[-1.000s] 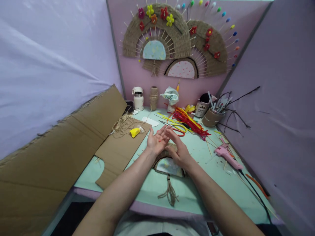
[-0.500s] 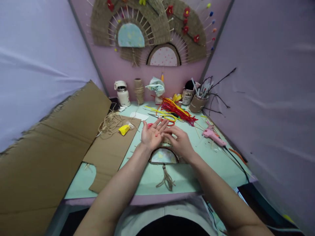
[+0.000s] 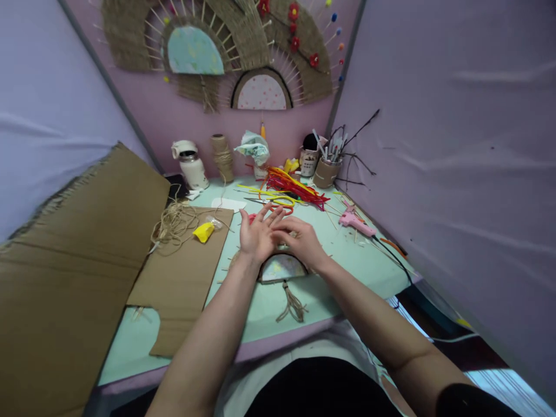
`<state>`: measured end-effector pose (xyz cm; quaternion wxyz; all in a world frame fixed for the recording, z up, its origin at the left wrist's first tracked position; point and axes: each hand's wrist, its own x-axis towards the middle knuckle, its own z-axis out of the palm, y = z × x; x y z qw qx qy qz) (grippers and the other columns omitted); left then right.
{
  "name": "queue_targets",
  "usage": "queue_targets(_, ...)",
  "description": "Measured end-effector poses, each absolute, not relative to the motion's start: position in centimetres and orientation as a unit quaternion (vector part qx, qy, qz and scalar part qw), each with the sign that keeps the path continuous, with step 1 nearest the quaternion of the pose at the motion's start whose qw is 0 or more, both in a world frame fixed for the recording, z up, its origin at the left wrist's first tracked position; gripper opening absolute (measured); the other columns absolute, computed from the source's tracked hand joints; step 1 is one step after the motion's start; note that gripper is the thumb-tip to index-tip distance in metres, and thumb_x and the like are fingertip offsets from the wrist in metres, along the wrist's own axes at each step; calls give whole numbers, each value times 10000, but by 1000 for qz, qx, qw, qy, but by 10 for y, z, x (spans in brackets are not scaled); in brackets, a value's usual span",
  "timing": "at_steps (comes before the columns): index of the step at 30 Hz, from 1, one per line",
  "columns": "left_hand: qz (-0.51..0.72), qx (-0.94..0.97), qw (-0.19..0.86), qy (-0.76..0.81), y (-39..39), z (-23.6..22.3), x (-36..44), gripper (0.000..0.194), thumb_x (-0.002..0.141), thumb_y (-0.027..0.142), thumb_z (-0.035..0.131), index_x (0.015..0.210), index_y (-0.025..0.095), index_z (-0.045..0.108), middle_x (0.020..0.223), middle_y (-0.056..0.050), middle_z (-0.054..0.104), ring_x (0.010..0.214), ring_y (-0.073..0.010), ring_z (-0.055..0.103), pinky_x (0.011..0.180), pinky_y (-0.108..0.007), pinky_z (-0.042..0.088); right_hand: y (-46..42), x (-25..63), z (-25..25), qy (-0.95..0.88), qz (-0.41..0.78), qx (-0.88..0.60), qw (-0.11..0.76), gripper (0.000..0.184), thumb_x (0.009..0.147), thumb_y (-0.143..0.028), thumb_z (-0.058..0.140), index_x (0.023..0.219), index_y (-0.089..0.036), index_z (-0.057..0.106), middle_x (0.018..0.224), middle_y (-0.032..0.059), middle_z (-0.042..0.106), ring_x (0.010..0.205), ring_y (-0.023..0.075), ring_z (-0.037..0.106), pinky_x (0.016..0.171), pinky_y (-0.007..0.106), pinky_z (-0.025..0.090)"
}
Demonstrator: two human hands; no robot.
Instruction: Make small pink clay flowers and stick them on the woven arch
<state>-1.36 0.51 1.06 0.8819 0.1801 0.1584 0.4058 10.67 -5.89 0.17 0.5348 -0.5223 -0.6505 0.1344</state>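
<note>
My left hand is raised above the table with its palm turned up and its fingers spread. My right hand lies beside it, fingertips touching the left palm, knuckles up. Nothing I can make out is in either hand. Under both hands lies a small half-round fan with a pale patterned centre, a jute rim and a jute tassel trailing toward me.
Cardboard sheets cover the table's left. A yellow glue tube and loose twine lie on them. Behind the hands are scissors, red and yellow pipe cleaners and cups of tools. A pink glue gun lies right.
The view has swung left and tilted down, so everything on the table has shifted. Both hands stay together over the small fan, the right fingertips still at the left palm.
</note>
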Motion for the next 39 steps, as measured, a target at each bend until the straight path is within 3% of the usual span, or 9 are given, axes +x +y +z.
queue_targets(6,447,166,860,182,14,6,-17,558,864,635,400,1014,152,636,1071,-153,671,1147,-256,608,941,-370,496,-72,169,6,-487,163,-599,615,208,755,-353,681,869,-185,727,844,39,732,778,172,653,739,313,520)
queue_targets(13,465,177,847,189,18,7,-19,466,888,533,412,971,132,632,979,-139,684,1057,-233,654,951,-363,496,-92,177,-21,-533,192,-656,499,155,771,-251,619,850,-177,730,881,57,743,821,185,673,799,336,514)
queue_targets(20,467,170,842,209,19,8,-18,439,894,501,403,985,134,627,940,-134,691,1010,-222,670,929,-363,508,-86,173,-28,-612,94,-674,403,178,812,-127,579,899,-178,726,926,68,724,863,181,653,826,326,490)
queue_targets(28,469,173,841,207,20,8,-18,420,885,491,420,975,134,623,931,-126,688,985,-218,676,926,-369,506,-83,170,-35,-634,27,-711,303,259,859,-144,589,1104,-196,656,942,47,726,882,183,636,836,312,459)
queue_targets(34,469,180,841,201,22,5,-19,416,880,488,430,955,131,629,918,-123,686,969,-218,681,930,-365,501,-80,165,-31,-646,4,-717,261,219,891,-173,566,1088,-205,657,956,46,726,873,187,627,814,300,429)
queue_targets(39,470,183,839,205,23,5,-19,418,881,490,429,948,131,632,904,-120,689,959,-215,685,931,-368,499,-77,160,-26,-650,-15,-725,227,129,890,-188,569,957,-205,678,937,49,718,872,193,616,788,294,399)
